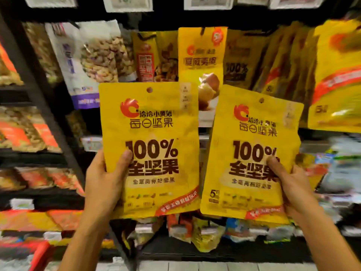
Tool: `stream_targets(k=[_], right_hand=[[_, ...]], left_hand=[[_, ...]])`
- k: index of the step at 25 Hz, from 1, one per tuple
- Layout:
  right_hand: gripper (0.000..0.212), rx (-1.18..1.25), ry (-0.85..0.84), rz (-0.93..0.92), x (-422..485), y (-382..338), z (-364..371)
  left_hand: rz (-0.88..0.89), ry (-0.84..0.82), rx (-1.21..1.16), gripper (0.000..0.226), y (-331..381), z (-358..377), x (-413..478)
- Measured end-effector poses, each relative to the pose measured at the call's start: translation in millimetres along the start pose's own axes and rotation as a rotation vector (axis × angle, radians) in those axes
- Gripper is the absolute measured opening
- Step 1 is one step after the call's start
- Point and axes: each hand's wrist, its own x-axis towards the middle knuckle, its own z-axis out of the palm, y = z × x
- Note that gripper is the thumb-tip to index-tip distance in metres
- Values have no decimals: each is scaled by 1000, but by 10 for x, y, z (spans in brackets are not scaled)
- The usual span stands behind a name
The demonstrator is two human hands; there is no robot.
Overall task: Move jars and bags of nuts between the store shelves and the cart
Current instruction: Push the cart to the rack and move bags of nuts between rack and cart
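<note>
Gripping one yellow nut bag (150, 149) in left hand (103, 182), right hand (295, 190) pinching another bag (252, 153) alongside

Left hand (103, 184) grips yellow nut bag (150, 149); right hand (293, 186) grips second bag (252, 153); shelves (64, 137) behind

A black shelf upright (42, 90) slanted down from the upper left, dividing the dark racks. White price tags (128, 3) lined the top shelf edge, their print too blurred to read, and another white tag (21, 204) sat on a lower shelf edge at the left. Along the bottom of the view ran a strip of pale floor (214, 266), with small mixed packets (205, 233) in yellow, red and blue crowding the lowest shelf above it.
</note>
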Motion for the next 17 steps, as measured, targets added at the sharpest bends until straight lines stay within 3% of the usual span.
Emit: stream_targets(k=[3,7,8,12,17], right_hand=[[88,7,72,-51,83,-73,-315],[55,49,123,-95,210,-249,-721],[56,35,118,-104,261,-302,-803],[94,-21,143,-117,455,-507,-1069],[78,-30,25,-149,831,-839,-1365]], left_hand=[[40,-66,-77,16,71,528,231],[117,-172,-134,23,256,1202,476],[121,-197,-157,25,299,1359,533],[153,-252,-214,29,599,1964,635],[122,-152,-233,30,870,2627,635]])
